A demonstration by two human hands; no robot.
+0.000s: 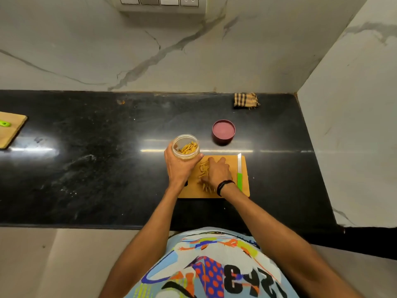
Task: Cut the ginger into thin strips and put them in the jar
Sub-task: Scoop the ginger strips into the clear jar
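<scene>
**A:** Why's our left hand point(181, 168) wrapped round the jar point(186, 146) by the board point(233, 191)?

**B:** Short trip for the strips point(203, 167). Our right hand point(218, 173) bunches fingers over them; can't tell if pinching. The knife point(239, 172) lies aside.

Knife point(239, 172) on the board point(191, 192) (right edge), jar point(186, 146) at its far-left corner — lid point(223, 131) behind.
</scene>
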